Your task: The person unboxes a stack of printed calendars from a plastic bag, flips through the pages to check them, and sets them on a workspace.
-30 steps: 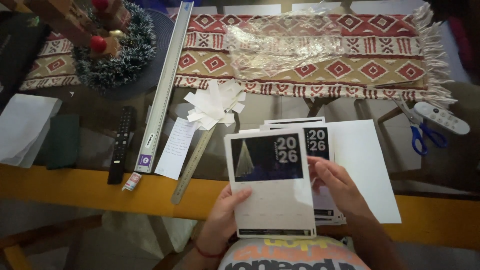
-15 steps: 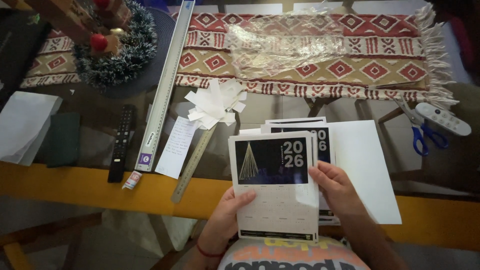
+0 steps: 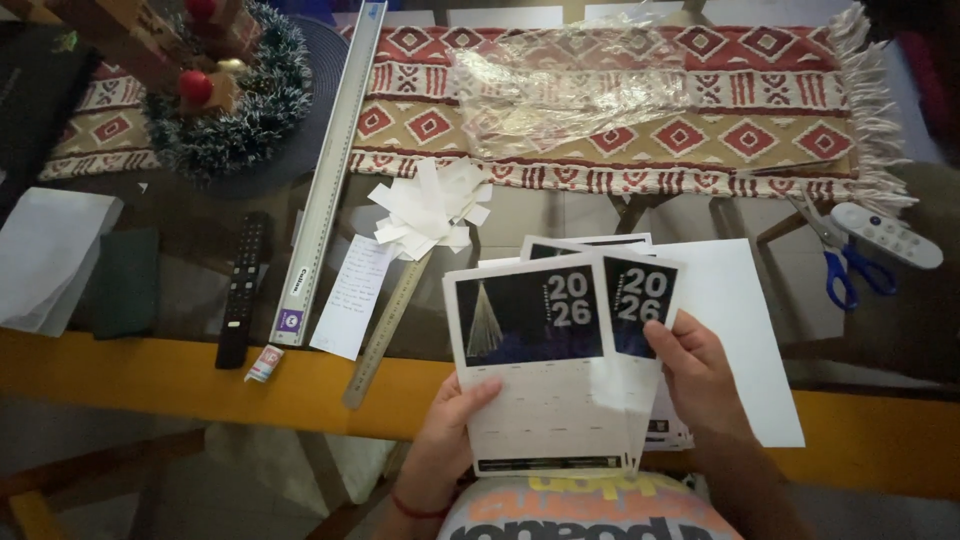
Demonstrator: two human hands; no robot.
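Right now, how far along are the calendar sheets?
Done: a pile of white paper offcuts lies by the steel ruler, so some trimming looks finished. In hand: left hand and right hand hold a fan of printed calendar sheets. Left: cannot tell; scissors lie unused.

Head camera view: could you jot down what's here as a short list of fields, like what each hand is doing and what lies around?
Left hand: grips the lower left edge of the front calendar sheet
Right hand: holds the right edge of the calendar sheets behind
Sheets: fanned, dark picture at the top
Under the sheets: blank white paper
Table: yellow front edge
Left of the hands: metal ruler, handwritten note, long straightedge, black remote
Middle: pile of white paper strips
Right: blue-handled scissors, white remote
Far side: patterned runner, clear plastic wrap, tinsel wreath
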